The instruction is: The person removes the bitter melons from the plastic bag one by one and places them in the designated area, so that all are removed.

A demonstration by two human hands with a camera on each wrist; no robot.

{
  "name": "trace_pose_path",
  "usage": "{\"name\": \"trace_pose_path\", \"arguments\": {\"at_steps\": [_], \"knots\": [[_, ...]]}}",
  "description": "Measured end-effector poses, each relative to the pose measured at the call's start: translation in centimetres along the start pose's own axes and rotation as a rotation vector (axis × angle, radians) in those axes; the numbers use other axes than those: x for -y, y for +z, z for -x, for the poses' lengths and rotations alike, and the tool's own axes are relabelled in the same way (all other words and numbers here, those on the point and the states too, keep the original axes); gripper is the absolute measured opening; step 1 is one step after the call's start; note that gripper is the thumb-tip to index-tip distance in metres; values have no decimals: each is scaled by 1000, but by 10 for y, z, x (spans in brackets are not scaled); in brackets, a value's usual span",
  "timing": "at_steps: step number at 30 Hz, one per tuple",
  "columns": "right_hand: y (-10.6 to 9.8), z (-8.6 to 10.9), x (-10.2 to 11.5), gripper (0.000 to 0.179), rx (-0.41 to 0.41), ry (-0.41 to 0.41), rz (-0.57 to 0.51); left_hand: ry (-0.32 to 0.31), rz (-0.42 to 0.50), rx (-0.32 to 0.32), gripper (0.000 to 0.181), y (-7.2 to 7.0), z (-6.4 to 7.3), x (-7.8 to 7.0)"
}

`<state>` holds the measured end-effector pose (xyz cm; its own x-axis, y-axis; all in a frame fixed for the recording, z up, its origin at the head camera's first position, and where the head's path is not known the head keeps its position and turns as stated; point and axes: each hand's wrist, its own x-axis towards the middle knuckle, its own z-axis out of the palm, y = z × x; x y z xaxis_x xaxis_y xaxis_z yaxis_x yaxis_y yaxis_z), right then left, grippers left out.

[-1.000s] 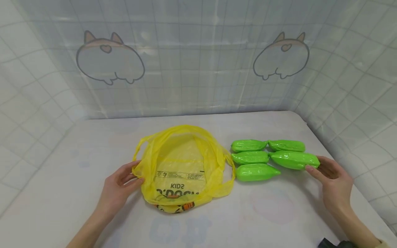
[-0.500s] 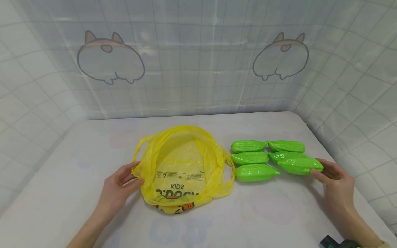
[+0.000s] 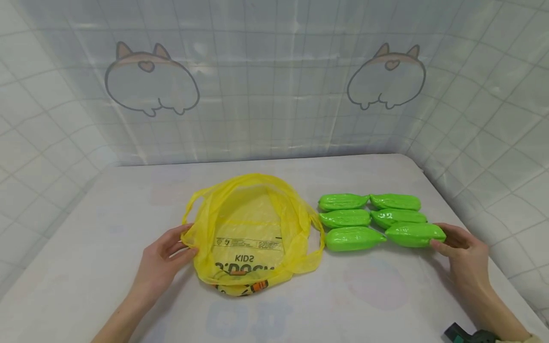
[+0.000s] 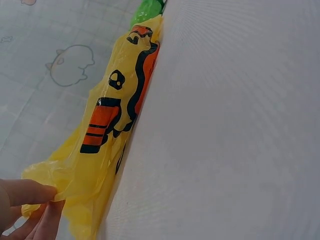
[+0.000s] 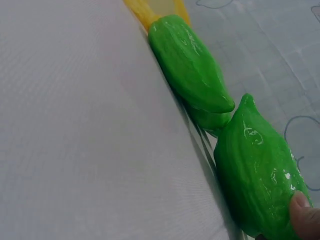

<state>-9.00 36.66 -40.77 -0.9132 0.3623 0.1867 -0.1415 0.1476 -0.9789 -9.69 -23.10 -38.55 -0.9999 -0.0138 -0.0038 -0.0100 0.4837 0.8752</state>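
Note:
My left hand [image 3: 162, 259] pinches the left edge of a yellow plastic bag [image 3: 296, 243] between thumb and fingers. The bag's mouth gapes toward me, and printing shows inside it. In the left wrist view the bag [image 4: 120, 90] has an orange and black cartoon on its outside. My right hand [image 3: 466, 257] grips the right end of a glossy green bitter melon [image 3: 413, 234], which lies at the near right of its group. The right wrist view shows my thumb pressed on this ridged melon [image 5: 257, 175]; the other fingers are hidden there.
Several more bitter melons lie in two columns, three in the left column beside the bag, such as the near-left melon [image 3: 355, 238]. A white cover spreads over the table [image 3: 300, 309]. Tiled-pattern sheeting [image 3: 274, 95] rises behind and at both sides.
The bitter melon in my right hand has moved toward me, off the melon behind it, which now shows in full. My left hand and the bag have stayed nearly still.

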Motion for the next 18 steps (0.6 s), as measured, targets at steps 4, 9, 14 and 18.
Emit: {"name": "trace_pose_path", "arguments": {"at_steps": [4, 9, 14, 18], "knots": [[-3, -1, -1, 40, 35, 2, 46, -6, -3, 1, 65, 0, 0, 0], [-4, -2, -3, 43, 75, -7, -54, -17, 3, -1, 64, 0, 1, -1], [-5, -2, -4, 43, 112, -17, -48, -16, 20, -2, 64, 0, 1, -2], [-5, -2, -4, 41, 127, -19, 16, -20, 12, 0, 64, 0, 0, -1]]}}
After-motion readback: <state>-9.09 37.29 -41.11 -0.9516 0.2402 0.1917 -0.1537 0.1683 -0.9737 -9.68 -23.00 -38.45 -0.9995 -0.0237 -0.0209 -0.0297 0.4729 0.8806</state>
